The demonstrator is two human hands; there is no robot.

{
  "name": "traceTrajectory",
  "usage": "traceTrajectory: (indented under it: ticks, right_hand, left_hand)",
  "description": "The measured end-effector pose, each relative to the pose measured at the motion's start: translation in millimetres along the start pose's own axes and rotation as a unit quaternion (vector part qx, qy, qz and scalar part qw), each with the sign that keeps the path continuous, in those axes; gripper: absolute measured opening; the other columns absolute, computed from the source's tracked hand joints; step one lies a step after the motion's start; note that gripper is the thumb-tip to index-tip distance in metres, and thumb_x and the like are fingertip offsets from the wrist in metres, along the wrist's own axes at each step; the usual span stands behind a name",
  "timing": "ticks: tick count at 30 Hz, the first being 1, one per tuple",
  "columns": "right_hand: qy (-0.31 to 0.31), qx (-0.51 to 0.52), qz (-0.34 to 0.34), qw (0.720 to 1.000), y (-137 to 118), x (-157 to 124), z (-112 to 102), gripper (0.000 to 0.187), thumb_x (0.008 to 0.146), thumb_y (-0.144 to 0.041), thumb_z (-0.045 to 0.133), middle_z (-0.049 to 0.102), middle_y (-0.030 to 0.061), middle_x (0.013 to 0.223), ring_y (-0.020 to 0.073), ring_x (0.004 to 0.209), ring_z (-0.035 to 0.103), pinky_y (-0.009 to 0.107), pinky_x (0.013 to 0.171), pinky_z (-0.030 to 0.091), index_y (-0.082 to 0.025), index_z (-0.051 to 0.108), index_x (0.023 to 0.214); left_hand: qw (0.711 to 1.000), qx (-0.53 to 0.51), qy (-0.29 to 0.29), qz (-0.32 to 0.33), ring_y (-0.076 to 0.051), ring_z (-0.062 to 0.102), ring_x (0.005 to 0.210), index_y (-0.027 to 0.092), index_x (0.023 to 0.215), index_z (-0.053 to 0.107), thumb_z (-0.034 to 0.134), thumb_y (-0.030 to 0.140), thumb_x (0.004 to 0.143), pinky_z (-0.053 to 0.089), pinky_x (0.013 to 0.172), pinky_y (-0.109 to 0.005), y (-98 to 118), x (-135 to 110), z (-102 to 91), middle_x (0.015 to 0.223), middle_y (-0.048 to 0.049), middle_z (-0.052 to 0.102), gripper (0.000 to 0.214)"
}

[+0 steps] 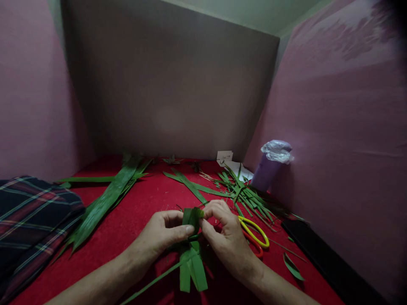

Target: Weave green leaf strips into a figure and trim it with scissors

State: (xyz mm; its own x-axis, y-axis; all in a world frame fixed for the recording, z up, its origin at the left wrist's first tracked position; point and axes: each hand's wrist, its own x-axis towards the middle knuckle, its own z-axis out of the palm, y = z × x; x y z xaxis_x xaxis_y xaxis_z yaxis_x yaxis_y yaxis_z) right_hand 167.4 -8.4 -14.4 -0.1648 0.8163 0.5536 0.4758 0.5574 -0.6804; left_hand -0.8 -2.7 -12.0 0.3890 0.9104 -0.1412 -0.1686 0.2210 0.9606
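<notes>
Between the two hands, over the red cloth [152, 199], is a folded green leaf [190, 218], part of it covered by the fingers gripping it. The left hand [160, 233] has it clamped under the thumb; the right hand [224, 235] has its fingertips closed together on the leaf's paler right edge. How the folds cross at the grip I can't make out; it's dark there, and the left thumb lies over some of it.

Its long axis runs roughly up and down from where I'm looking: a short, squarish end stands up at the grip, and below it two flat tails [199, 271] point toward the person, splaying slightly. From those tails a thin strand [152, 281] slants down to the left until it's cut off at the bottom.

Just right of the grip, yellow and orange scissor handles [259, 232] poke out; the right hand hides the blades. Beyond it lies a tangle of cut strips [246, 195], and far left of it some broad leaves [101, 212] near plaid fabric [38, 224], cropped at the edge.
</notes>
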Motion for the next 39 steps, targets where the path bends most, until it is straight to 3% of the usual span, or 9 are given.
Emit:
traceTrajectory:
  ticks: [3,9,18,24,28,34,39]
  right_hand:
    - [-0.001,-0.009,-0.010,1.000,1.2,-1.1,1.9,0.017,0.082,-0.014,0.055,0.055,0.0009,0.074,0.0185,0.078,0.048,0.032,0.071,0.037,-0.020,0.049,0.066]
    - [-0.003,-0.014,-0.017,1.000,1.2,-1.7,1.6,0.019,0.081,-0.012,0.055,0.054,0.0004,0.072,0.0181,0.078,0.048,0.031,0.072,0.036,-0.020,0.047,0.065]
    - [0.003,-0.010,-0.019,1.000,1.6,-1.0,2.3,0.019,0.080,-0.011,0.056,0.054,0.0000,0.073,0.0176,0.077,0.048,0.032,0.072,0.037,-0.020,0.047,0.065]
    - [-0.019,-0.008,-0.013,1.000,-0.9,0.8,0.7,0.011,0.079,-0.013,0.058,0.056,0.0007,0.077,0.0187,0.082,0.049,0.034,0.076,0.038,-0.020,0.055,0.072]
    - [-0.031,0.011,-0.012,0.999,-1.7,0.9,0.6,0.016,0.078,-0.007,0.055,0.056,0.0006,0.076,0.0183,0.081,0.049,0.033,0.075,0.039,-0.020,0.053,0.070]
    - [-0.020,0.008,-0.035,0.999,-1.9,-0.9,0.7,0.018,0.075,-0.003,0.053,0.055,0.0009,0.076,0.0186,0.080,0.048,0.033,0.075,0.038,-0.020,0.052,0.071]
    - [-0.018,-0.008,-0.052,0.998,-0.5,-2.2,0.9,0.016,0.076,-0.004,0.055,0.054,0.0013,0.075,0.0186,0.080,0.048,0.033,0.075,0.038,-0.019,0.052,0.071]
  left_hand:
    - [1.000,0.002,-0.021,-0.016,-0.020,0.064,0.069,0.011,0.081,0.071,0.075,0.029,0.059,0.046,0.069,-0.030,-0.5,0.5,-0.4,0.076,-0.0090,0.072,0.029]
    - [0.999,0.007,0.051,-0.007,-0.018,0.062,0.060,0.010,0.079,0.070,0.076,0.029,0.058,0.046,0.061,-0.029,-1.8,-0.4,0.9,0.071,-0.0084,0.071,0.029]
    - [0.998,-0.050,0.027,0.004,-0.018,0.064,0.063,0.012,0.086,0.070,0.077,0.021,0.057,0.048,0.065,-0.030,-5.0,2.3,-1.6,0.073,-0.0077,0.072,0.031]
    - [0.998,-0.041,0.037,0.016,-0.015,0.060,0.058,0.012,0.072,0.067,0.078,0.022,0.056,0.045,0.059,-0.026,-4.2,-0.1,-0.1,0.064,-0.0038,0.068,0.022]
    - [0.998,-0.026,0.038,0.030,-0.009,0.051,0.049,0.013,0.057,0.061,0.080,0.021,0.052,0.038,0.050,-0.020,-2.0,-1.5,2.5,0.052,0.0028,0.058,0.021]
    - [0.999,-0.030,0.008,-0.009,-0.017,0.061,0.063,0.012,0.078,0.071,0.078,0.023,0.054,0.044,0.065,-0.028,0.4,-4.7,4.3,0.070,-0.0057,0.070,0.027]
    - [0.999,-0.023,0.014,-0.020,-0.018,0.061,0.062,0.012,0.073,0.071,0.078,0.025,0.054,0.044,0.064,-0.028,-1.7,-4.2,3.5,0.068,-0.0056,0.070,0.024]
